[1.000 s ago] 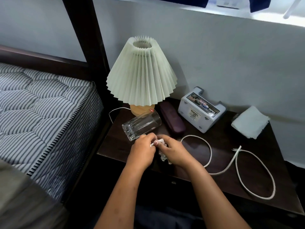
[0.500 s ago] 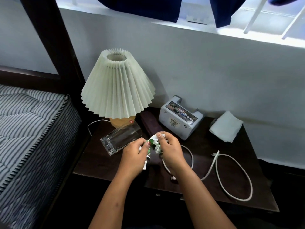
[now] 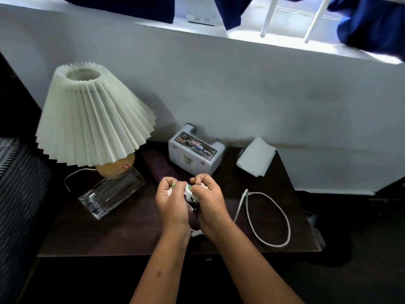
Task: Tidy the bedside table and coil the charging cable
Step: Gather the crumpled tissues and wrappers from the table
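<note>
Compared with the previous frame, both hands are sitting slightly farther from the lamp [image 3: 94, 119], fingers curling tighter. The tipped glass [image 3: 110, 195] is lying beside the lamp; the charging cable [image 3: 266, 218] is lying looped on the desk [image 3: 131, 233]. Left hand [image 3: 172, 204] and right hand [image 3: 210, 204] are clenching a crumpled wrapper [image 3: 189, 190].

We note a pleated lamp [image 3: 94, 119] at left, striped mattress [image 3: 19, 178] beyond it, blue curtains [image 3: 370, 20] overhead, white wall [image 3: 241, 91] behind.
</note>
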`<state>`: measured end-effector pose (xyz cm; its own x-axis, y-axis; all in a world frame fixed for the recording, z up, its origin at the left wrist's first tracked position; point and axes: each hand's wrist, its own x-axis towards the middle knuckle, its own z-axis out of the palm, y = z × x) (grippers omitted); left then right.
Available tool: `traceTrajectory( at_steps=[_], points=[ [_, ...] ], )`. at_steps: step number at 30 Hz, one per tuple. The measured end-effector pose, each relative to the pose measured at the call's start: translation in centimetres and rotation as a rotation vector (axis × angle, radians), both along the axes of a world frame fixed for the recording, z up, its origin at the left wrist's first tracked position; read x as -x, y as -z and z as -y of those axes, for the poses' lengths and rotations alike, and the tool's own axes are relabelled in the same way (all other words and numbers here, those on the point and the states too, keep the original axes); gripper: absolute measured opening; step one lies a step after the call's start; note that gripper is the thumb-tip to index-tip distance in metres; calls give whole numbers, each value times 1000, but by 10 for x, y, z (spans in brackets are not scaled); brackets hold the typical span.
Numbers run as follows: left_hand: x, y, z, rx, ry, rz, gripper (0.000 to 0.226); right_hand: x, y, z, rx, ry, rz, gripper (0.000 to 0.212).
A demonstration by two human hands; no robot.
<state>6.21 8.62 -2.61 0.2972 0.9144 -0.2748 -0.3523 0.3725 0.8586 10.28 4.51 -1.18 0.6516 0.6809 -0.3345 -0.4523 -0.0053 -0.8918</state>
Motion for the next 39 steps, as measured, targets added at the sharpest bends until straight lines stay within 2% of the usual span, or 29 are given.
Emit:
traceTrajectory(
  at_steps=[2,4,8,13,16,20,24,27,29,30,32,33,36,39],
  points=[
    [-9,-7,8,-6,-39,48,29,3,0,5,-25,-12,34,28],
    [-15,-15,14,-87,-53,18,16,5,-4,11,-56,-32,114,32],
    [-28,-27,27,-264,-15,-82,39,3,-14,30,-147,-13,218,30],
    [-51,-40,64,-355,198,-44,40,-22,-21,57,-198,140,311,28],
    [-69,-43,92,-312,356,-33,37,-49,-26,78,-139,277,360,25],
    [-99,-43,135,-229,580,-7,40,-85,-22,120,-16,469,411,44],
    [-121,-42,179,-194,760,-38,35,-110,-12,167,135,658,441,43],
    [-144,-34,209,-157,898,-93,38,-132,-3,202,212,777,344,41],
    [-161,-27,227,-206,1032,-182,43,-148,7,220,212,813,213,38],
    [-170,-24,238,-222,1131,-222,48,-157,12,229,221,784,133,41],
    [-188,-13,258,-148,1258,-330,54,-170,23,242,207,715,-41,60],
    [-198,-4,264,-76,1255,-372,50,-179,29,249,183,752,-120,62],
    [-228,19,268,197,1121,-403,37,-208,45,272,-13,976,-378,47],
    [-259,35,267,430,973,-429,41,-233,71,285,-129,1001,-539,45]
  ],
)
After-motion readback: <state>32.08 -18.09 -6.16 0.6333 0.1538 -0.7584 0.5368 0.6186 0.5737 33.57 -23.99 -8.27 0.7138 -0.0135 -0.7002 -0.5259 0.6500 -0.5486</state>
